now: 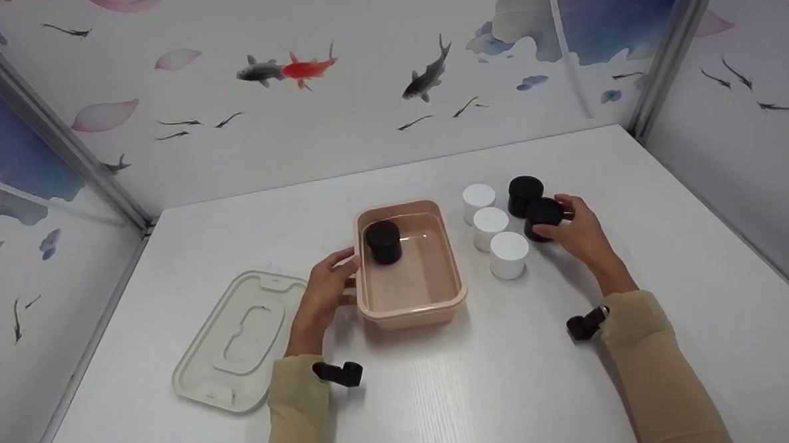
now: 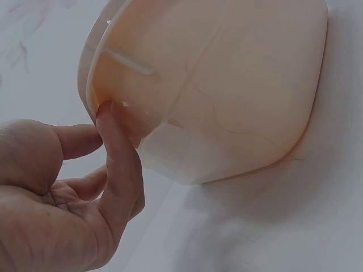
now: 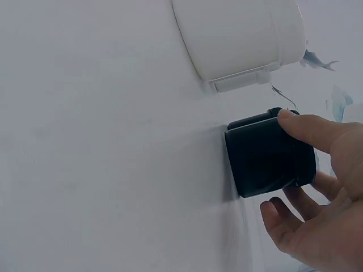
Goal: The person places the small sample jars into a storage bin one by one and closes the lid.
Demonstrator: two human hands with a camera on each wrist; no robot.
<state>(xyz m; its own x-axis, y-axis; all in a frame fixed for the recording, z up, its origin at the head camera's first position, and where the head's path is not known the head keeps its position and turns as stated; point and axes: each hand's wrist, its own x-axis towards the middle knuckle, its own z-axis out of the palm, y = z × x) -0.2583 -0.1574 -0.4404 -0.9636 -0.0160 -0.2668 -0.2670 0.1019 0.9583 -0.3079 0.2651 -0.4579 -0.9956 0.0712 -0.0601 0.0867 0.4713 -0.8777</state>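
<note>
Your right hand (image 1: pixel 585 236) pinches a black jar (image 1: pixel 543 219) between thumb and fingers, the jar upright at the right of the table, though whether its base bears on the surface or sits just clear of it is hard to tell. Your left hand (image 1: pixel 324 291) grips the left rim of the pink box (image 1: pixel 405 312), thumb and fingers closed on its edge. Inside the box, toward its left wall, stands another black jar (image 1: pixel 383 242). Right behind the one you pinch is a third black jar (image 1: pixel 525 196), and to the left of that pair three white jars (image 1: pixel 508 255) stand close together in a slanting line, between the box and your right hand. A pale translucent lid (image 1: pixel 239 335) lies flat to the left of the box, partly behind your left wrist. Under it all is a white table (image 1: pixel 409 407) with faint streaks like wood grain and a soft sheen in front of the box; shadows pool beside the box and jars. Around you, the back wall (image 1: pixel 364 136) carries printed koi, petals and a blue-violet wash, the left wall (image 1: pixel 11 278) and right wall (image 1: pixel 731 147) repeat the pattern, and grey metal posts (image 1: pixel 673 49) mark the two back corners
</note>
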